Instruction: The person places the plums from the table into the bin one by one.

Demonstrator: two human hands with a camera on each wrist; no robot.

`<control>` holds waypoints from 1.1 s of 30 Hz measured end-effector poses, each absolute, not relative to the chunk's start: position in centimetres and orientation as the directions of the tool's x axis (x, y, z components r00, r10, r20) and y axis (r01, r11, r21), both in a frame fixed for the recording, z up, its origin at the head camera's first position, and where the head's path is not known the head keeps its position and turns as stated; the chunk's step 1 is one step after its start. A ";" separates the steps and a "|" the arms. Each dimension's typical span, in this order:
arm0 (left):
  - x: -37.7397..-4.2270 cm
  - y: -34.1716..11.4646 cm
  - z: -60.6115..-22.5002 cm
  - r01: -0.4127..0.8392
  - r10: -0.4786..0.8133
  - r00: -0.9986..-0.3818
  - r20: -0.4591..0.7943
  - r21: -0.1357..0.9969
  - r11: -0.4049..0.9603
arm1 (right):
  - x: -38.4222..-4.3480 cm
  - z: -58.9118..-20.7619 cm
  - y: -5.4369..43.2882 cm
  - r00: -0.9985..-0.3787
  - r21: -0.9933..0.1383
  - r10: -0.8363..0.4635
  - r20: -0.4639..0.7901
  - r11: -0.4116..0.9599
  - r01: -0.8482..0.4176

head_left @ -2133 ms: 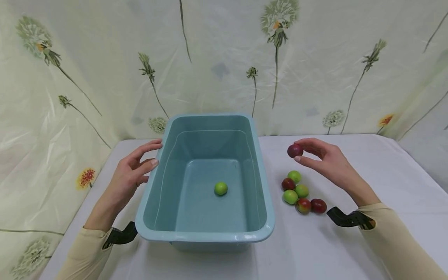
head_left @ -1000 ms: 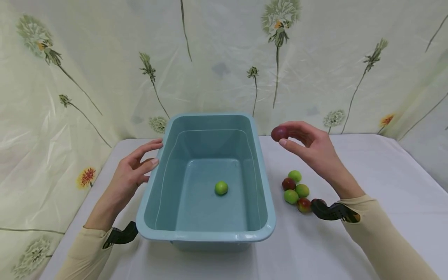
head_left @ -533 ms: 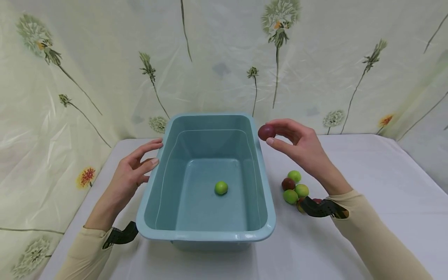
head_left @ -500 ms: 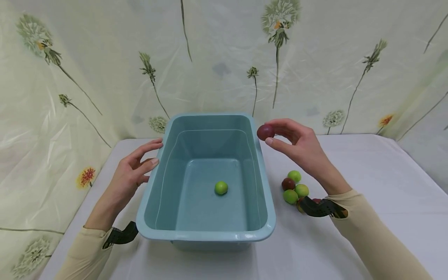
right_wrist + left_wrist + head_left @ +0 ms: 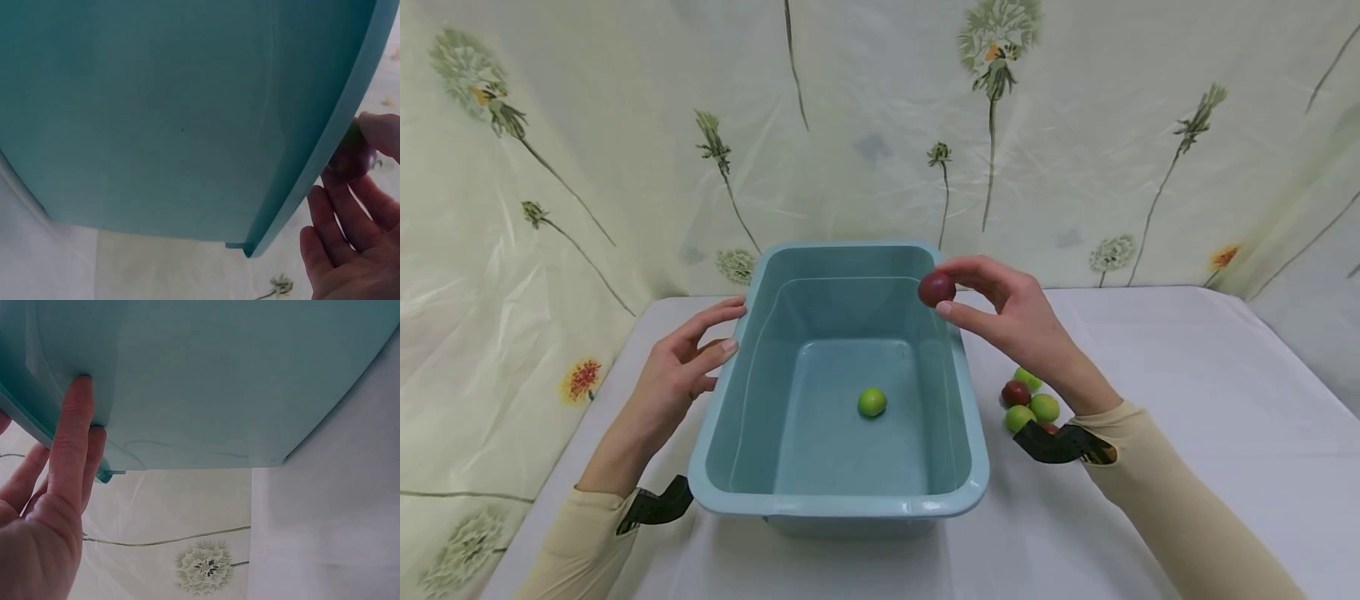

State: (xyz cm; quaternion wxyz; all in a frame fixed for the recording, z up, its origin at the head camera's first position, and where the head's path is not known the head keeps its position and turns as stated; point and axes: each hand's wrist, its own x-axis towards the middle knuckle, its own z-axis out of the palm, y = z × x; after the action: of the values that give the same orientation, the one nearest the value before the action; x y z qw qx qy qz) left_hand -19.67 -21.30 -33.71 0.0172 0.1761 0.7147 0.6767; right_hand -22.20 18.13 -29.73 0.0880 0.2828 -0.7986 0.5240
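Observation:
A light-blue plastic basin (image 5: 842, 505) stands on the white-covered table. One small round green fruit (image 5: 872, 402) lies on its floor. My right hand (image 5: 1000, 317) pinches a dark red plum (image 5: 937, 288) between thumb and fingers, above the basin's right rim near the far corner. In the right wrist view, the plum (image 5: 352, 161) shows just past the rim, partly hidden by it. My left hand (image 5: 681, 358) is at the basin's left side with fingers fairly straight. The left wrist view has its fingertips (image 5: 80, 387) touching the outer wall under the rim.
Several small green and red fruits (image 5: 1017, 393) lie in a cluster right of the basin, partly hidden by the right wrist's black camera mount (image 5: 1054, 443). Behind the table (image 5: 1172, 375) hangs a flower-printed sheet (image 5: 850, 125).
My right hand has carried the plum leftward from above the fruit cluster to the basin's right rim, first rising a little. My left hand and the basin have stayed put.

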 end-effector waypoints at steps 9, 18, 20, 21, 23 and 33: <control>-19.6 -21.3 -33.5 0.222 0.274 -0.939 0.208 0.975 0.021 | -22.4 -29.5 17.1 -0.818 -0.783 -0.392 0.421 0.298 -0.546; -19.6 -21.3 -33.5 0.212 0.280 -0.939 0.201 0.977 0.010 | -22.9 -29.5 16.2 -0.809 -0.755 -0.440 0.390 0.350 -0.555; -19.6 -21.3 -33.5 0.215 0.281 -0.938 0.203 0.976 0.014 | -23.0 -29.5 16.1 -0.810 -0.750 -0.448 0.379 0.365 -0.552; -19.6 -21.3 -33.5 0.216 0.281 -0.938 0.203 0.976 0.015 | -23.0 -29.6 16.1 -0.812 -0.749 -0.450 0.372 0.371 -0.549; -19.6 -21.3 -33.5 0.218 0.282 -0.937 0.204 0.976 0.018 | -23.1 -29.6 15.9 -0.817 -0.746 -0.449 0.362 0.385 -0.543; -19.6 -21.3 -33.4 0.209 0.291 -0.936 0.199 0.978 0.005 | -23.3 -29.5 15.3 -0.814 -0.694 -0.474 0.336 0.460 -0.554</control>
State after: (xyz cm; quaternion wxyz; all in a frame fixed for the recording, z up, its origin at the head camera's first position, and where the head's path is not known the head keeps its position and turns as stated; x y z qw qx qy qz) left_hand -19.63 -21.31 -33.45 0.0298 0.1764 0.7082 0.6829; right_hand -23.27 15.33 -29.50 0.0474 0.3013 -0.8530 0.4236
